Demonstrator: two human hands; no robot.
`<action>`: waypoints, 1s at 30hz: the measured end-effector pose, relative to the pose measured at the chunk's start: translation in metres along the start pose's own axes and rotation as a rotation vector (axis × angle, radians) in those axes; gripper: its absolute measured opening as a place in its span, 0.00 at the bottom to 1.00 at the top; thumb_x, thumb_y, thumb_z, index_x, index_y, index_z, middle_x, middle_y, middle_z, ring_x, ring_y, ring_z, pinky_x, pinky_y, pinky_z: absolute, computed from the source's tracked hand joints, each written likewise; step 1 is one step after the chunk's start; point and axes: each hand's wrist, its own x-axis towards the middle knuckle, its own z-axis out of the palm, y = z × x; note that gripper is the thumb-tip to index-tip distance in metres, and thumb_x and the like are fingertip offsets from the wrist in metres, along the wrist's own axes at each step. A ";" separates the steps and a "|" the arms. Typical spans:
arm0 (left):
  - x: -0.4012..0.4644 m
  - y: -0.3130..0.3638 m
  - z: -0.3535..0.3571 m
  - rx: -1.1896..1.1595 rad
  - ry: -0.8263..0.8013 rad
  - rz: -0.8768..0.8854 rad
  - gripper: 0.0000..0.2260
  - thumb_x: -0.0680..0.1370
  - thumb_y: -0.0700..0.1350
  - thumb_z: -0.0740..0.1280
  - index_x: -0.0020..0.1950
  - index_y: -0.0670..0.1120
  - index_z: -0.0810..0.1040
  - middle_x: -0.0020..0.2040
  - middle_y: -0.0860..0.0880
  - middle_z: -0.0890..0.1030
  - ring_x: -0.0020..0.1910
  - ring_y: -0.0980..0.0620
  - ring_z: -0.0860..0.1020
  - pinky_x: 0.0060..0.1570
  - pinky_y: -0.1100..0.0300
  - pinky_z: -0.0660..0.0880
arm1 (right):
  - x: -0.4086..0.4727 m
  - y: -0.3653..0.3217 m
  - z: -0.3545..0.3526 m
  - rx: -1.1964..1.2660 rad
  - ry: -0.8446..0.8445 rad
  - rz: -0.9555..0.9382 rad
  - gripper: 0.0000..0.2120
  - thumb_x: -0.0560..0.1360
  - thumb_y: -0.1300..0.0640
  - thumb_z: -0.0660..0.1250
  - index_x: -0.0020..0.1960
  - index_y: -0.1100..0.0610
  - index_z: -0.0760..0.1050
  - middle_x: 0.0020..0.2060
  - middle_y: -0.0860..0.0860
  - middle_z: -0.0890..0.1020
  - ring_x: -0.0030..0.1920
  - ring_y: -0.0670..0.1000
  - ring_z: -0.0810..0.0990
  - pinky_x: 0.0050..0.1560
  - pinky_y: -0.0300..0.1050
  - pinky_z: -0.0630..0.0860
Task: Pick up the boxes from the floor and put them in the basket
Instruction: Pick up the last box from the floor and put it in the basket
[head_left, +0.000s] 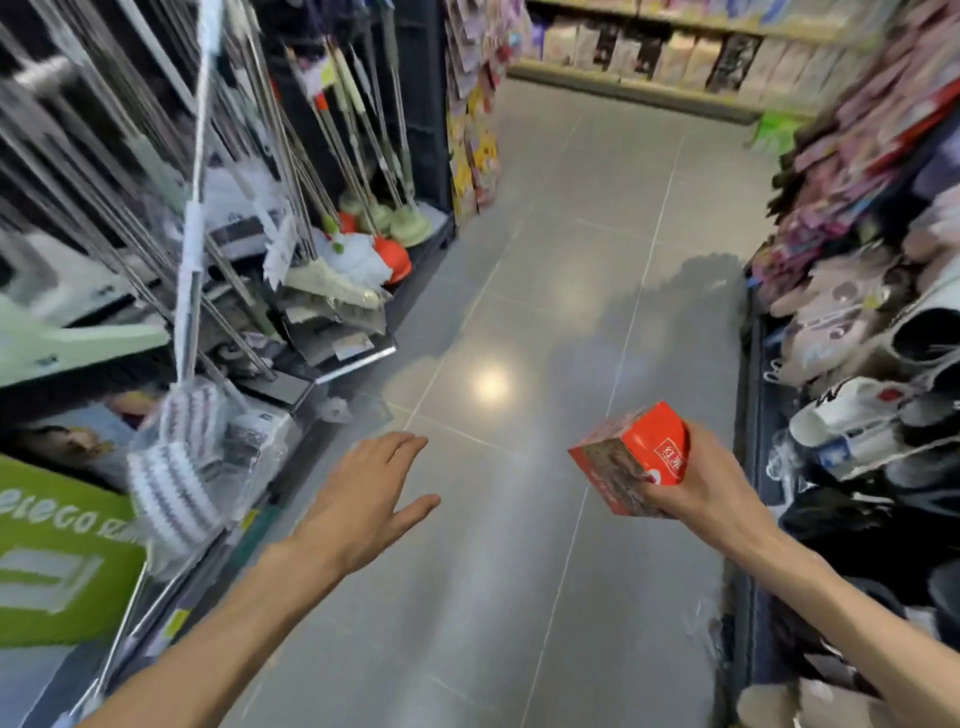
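My right hand (698, 491) grips a small red box (628, 457) with a picture on one side, held in the air above the grey tiled floor (545, 260) at the right of the aisle. My left hand (366, 496) is stretched forward with the palm down and fingers spread, holding nothing. No basket and no other boxes are in view; the whole picture is blurred by motion.
Mops, brooms and plungers (363, 234) lean in a rack on the left, with a striped mop head (171, 467) and a green sign (57, 551) close to my left arm. Shelves of slippers and shoes (857, 364) line the right. More shelving (675, 57) closes the far end.
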 end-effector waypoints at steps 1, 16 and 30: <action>-0.005 0.001 -0.038 0.021 0.042 -0.003 0.32 0.77 0.67 0.56 0.74 0.48 0.65 0.70 0.49 0.70 0.68 0.49 0.69 0.68 0.54 0.65 | 0.000 -0.032 -0.022 -0.004 0.007 -0.035 0.19 0.60 0.48 0.78 0.45 0.49 0.72 0.34 0.48 0.81 0.31 0.51 0.78 0.30 0.52 0.77; -0.265 0.057 -0.357 0.211 0.501 -0.458 0.30 0.77 0.65 0.61 0.74 0.51 0.64 0.70 0.51 0.72 0.68 0.50 0.70 0.65 0.53 0.69 | -0.116 -0.395 -0.186 -0.025 -0.144 -0.767 0.29 0.64 0.49 0.79 0.59 0.50 0.68 0.45 0.46 0.76 0.41 0.46 0.77 0.41 0.49 0.77; -0.705 0.209 -0.334 0.296 0.660 -1.265 0.30 0.77 0.62 0.63 0.74 0.47 0.64 0.69 0.48 0.72 0.67 0.48 0.70 0.65 0.53 0.68 | -0.438 -0.603 -0.013 -0.031 -0.769 -1.539 0.26 0.64 0.50 0.81 0.54 0.44 0.68 0.43 0.40 0.76 0.42 0.45 0.78 0.47 0.52 0.76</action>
